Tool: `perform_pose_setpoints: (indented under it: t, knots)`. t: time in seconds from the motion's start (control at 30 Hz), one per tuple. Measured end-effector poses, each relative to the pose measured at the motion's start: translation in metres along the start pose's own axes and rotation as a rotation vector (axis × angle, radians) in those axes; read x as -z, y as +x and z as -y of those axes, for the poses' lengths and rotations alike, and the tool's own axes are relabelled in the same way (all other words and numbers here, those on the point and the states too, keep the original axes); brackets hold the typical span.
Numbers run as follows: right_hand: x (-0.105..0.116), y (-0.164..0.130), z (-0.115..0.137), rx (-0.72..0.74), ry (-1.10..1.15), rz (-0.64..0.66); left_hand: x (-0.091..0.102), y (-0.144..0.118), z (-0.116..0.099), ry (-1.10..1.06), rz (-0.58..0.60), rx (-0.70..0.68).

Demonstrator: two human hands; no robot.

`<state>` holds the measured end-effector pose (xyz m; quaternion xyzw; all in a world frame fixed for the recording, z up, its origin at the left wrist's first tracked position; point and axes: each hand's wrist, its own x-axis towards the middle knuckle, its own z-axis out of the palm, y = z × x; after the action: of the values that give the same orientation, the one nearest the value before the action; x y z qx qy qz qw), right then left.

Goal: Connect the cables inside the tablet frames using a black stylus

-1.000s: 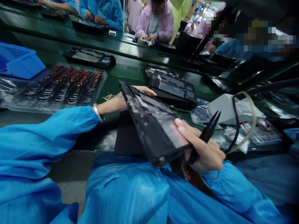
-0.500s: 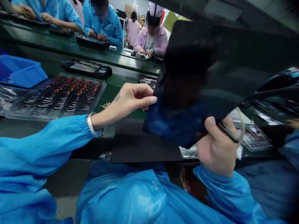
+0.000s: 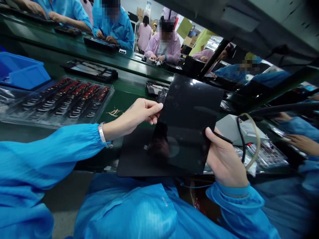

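Observation:
A glossy black panel point(image 3: 190, 106) is held tilted up above a flat black mat point(image 3: 134, 156) at the bench's near edge. My right hand point(image 3: 225, 157) grips the panel's right edge, thumb on the front face. A slim black stick-like tool point(image 3: 223, 137) pokes out of the same hand. At the panel's left edge, my left hand point(image 3: 146, 113) is closed in a pinch, thumb and fingertips at the rim. Whether it also holds a thin film I cannot make out. Reflections cover the panel's face.
On the left lie a clear tray point(image 3: 57, 103) of circuit boards and a blue bin point(image 3: 23, 69). Black device housings point(image 3: 91, 71) rest along the green bench. A grey box point(image 3: 231, 127) with cables stands at right. Co-workers point(image 3: 113, 25) sit opposite; another person's hands point(image 3: 301, 142) are at right.
The panel has come down and away from my face, turning so it looks smaller and uncovers the background at right. My left hand stays at its left edge, slightly lower.

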<state>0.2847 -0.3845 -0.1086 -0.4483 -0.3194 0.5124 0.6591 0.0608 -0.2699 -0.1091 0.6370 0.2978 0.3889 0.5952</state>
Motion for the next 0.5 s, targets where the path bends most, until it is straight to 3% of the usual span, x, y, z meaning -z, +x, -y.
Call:
perform_pose_setpoints:
  t: [0.5]
  knots:
    - [-0.0016,0.0054,-0.0013,-0.083,0.03,-0.048,0.0024,0.0051,0.006,0.03,-0.005,0.016]
